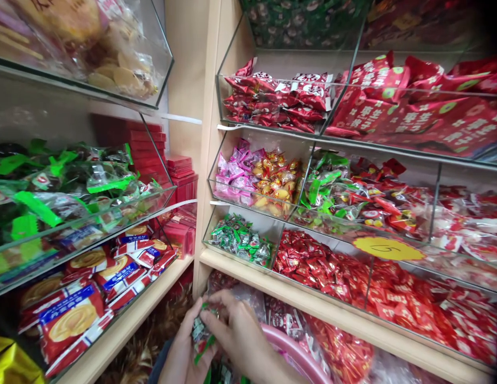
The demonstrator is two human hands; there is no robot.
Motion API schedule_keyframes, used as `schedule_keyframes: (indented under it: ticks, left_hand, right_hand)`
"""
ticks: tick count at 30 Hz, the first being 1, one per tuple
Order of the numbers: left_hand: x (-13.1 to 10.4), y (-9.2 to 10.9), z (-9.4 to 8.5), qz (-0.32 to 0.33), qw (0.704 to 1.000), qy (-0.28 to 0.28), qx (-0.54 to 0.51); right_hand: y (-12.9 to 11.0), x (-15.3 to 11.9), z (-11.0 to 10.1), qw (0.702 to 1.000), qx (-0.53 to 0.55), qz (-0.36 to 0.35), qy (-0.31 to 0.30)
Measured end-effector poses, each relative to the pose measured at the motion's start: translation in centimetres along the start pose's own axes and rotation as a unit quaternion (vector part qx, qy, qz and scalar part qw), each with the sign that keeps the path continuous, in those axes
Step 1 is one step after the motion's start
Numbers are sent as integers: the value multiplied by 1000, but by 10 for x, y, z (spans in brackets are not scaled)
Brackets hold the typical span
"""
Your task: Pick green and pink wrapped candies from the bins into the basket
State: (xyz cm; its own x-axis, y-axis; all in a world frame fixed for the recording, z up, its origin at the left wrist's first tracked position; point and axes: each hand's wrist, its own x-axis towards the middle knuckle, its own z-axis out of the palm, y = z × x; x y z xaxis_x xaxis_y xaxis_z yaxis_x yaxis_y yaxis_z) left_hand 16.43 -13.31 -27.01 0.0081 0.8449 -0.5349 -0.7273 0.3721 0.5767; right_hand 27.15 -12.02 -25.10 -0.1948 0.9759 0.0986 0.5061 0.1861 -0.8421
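Both hands are together at the bottom centre, in front of the lower shelf edge. My left hand [187,346] is closed round small green and silver wrapped candies [200,329]. From the right, my right hand [236,325] touches the same candies, its thumb and fingers bent over them. How many pieces lie between the hands cannot be made out. Below them, more green-wrapped candies [226,372] show at the frame's bottom edge. Above the hands, a clear bin holds similar green and silver candies [242,240].
A pink basin rim [298,349] curves just right of my right hand. Wooden shelf edges [312,306] run on both sides. Clear bins hold red candies [312,261], red-blue biscuit packs [72,317] and red pouches [376,112]. A yellow price tag [388,248] hangs right.
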Motion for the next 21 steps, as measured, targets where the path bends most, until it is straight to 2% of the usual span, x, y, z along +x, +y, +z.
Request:
schedule_keyframes:
  ticks: [2,4,6,8,10,15,21]
  left_hand:
    - [2,0,-1,1,1000,13,-18]
    - [3,1,-1,-8,999,21,-41]
    - [2,3,-1,-13,998,26,-58]
    - [0,5,0,-9,997,31,-65]
    - [-2,6,0,-5,997,39,-70]
    - [-5,9,-2,5,996,48,-71]
    - [-4,11,-3,8,997,43,-71]
  right_hand:
    - [-5,13,-19,994,-102,-37,31]
    - [-9,34,-44,965,-251,-56,61]
    - [-8,60,-68,896,-434,-55,69]
    - [-2,84,-85,826,-562,-19,51]
    - [9,102,-92,794,-606,22,29]
    - [26,115,-88,794,-605,67,-10]
    - [8,103,-101,833,-551,46,-12]
